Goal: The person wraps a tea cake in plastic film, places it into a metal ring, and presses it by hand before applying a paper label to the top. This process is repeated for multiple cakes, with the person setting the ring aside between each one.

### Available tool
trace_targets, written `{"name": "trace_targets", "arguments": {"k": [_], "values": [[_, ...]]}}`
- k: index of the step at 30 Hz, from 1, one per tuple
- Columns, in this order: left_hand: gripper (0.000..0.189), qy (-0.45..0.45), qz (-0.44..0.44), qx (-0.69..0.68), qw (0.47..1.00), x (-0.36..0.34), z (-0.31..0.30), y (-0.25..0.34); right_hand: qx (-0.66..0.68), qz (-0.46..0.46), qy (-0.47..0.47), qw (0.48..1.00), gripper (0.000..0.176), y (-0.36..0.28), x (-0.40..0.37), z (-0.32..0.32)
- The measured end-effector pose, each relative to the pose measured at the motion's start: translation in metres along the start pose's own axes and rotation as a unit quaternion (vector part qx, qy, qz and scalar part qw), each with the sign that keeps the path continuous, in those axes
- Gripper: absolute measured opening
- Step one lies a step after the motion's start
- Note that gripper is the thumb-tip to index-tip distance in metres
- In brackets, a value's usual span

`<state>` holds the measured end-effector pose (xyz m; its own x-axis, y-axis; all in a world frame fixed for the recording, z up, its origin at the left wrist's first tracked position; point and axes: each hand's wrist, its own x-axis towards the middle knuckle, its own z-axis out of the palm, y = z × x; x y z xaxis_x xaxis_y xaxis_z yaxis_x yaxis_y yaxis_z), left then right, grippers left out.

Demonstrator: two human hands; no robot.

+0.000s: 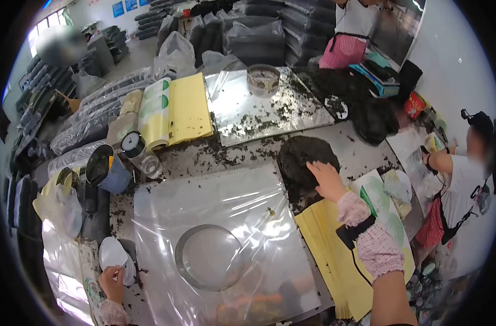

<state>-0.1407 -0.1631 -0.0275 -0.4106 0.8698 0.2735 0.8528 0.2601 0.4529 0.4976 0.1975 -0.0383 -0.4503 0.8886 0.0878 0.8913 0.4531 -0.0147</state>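
My right hand (327,180) lies with its fingers stretched out on a dark, crumbly clump (305,160) at the middle right of the table. Fingers pinched, my left hand (113,281) is at the lower edge of a small pile of white round sheets (113,252) near the left table edge. Between the hands a metal ring (184,252) rests on a clear plastic sheet (161,204) spread over a flat board. Beside my right forearm lies a stack of yellow paper (327,255), partly under my sleeve.
Behind stand a second shiny board (234,108) with dark crumbs and another ring (263,81), plus more yellow sheets (188,106). A clear jar (144,157) and a blue container (115,176) stand at left. A co-worker (460,179) is at right; filled bags (253,46) are piled behind.
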Motion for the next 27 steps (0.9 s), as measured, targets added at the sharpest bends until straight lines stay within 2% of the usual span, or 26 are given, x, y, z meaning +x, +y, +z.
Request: {"name": "trace_targets", "arguments": {"k": [2,3,6,7,8,10,11,12,13,14,16,17,18,20,21,23,24,26,27], "values": [[0.006,-0.002,-0.012,-0.017,1.0,0.001,-0.001,-0.004,0.074,-0.083,0.065,0.992,0.051,0.037,-0.005,0.016],[0.006,-0.004,-0.022,-0.026,0.999,-0.003,-0.001,-0.008,0.211,-0.005,0.104,0.972,0.029,0.028,-0.003,-0.003],[0.007,0.011,-0.014,-0.023,1.0,-0.005,0.003,-0.01,0.249,0.048,0.188,0.949,0.025,0.009,0.004,-0.033],[0.008,0.02,-0.021,-0.034,0.999,-0.005,0.004,-0.01,0.192,-0.003,0.259,0.947,0.033,0.009,0.009,-0.021],[0.008,0.016,-0.02,-0.034,0.999,-0.005,0.004,-0.01,0.1,0.1,0.284,0.948,0.039,0.025,0.012,0.009],[0.008,0.019,-0.024,-0.037,0.999,-0.007,0.004,-0.012,-0.083,0.29,0.322,0.897,0.054,0.066,0.024,0.061],[0.008,0.014,-0.027,-0.029,0.999,-0.008,0.004,-0.012,0.099,0.429,0.103,0.892,0.074,0.066,0.022,0.035],[0.008,0.006,-0.029,-0.019,0.999,-0.008,0.002,-0.011,0.218,0.399,0.034,0.89,0.069,0.089,0.021,0.048],[0.008,-0.007,-0.031,-0.009,0.999,-0.006,-0.001,-0.01,0.15,0.364,0.172,0.903,0.062,0.086,0.018,0.06],[0.008,-0.022,-0.048,0.014,0.999,-0.004,-0.004,-0.006,0.079,0.32,0.306,0.893,0.055,0.082,0.016,0.067],[0.01,-0.061,-0.088,0.064,0.992,-0.001,-0.01,0.006,0.245,0.293,0.356,0.853,0.044,0.063,0.02,0.032],[0.012,0.04,-0.01,0.002,0.999,-0.003,-0.005,0.033,0.298,0.28,0.336,0.848,0.041,0.047,0.015,0.01],[0.014,0.139,0.07,-0.06,0.986,-0.004,0.005,0.077,0.407,0.264,0.329,0.81,0.038,0.048,0.013,0.016],[0.027,0.098,0.244,-0.002,0.965,-0.011,0.013,0.152,0.651,0.27,0.284,0.65,0.04,-0.005,-0.001,-0.016],[0.029,0.055,0.299,-0.088,0.949,-0.019,0.032,0.171,0.662,0.284,0.233,0.653,0.041,-0.037,-0.014,-0.04],[0.028,-0.067,0.338,-0.08,0.935,-0.025,0.071,0.205,0.697,0.284,0.166,0.637,0.041,-0.101,-0.031,-0.046],[0.029,-0.075,0.325,-0.096,0.938,-0.031,0.075,0.212,0.722,0.272,0.149,0.619,0.041,-0.13,-0.039,-0.039],[0.032,-0.086,0.308,-0.125,0.939,-0.035,0.075,0.221,0.726,0.234,0.098,0.639,0.039,-0.19,-0.062,-0.046],[0.039,-0.041,0.327,-0.146,0.933,-0.034,0.061,0.219,0.747,0.225,0.05,0.623,0.036,-0.213,-0.072,-0.044]]}}
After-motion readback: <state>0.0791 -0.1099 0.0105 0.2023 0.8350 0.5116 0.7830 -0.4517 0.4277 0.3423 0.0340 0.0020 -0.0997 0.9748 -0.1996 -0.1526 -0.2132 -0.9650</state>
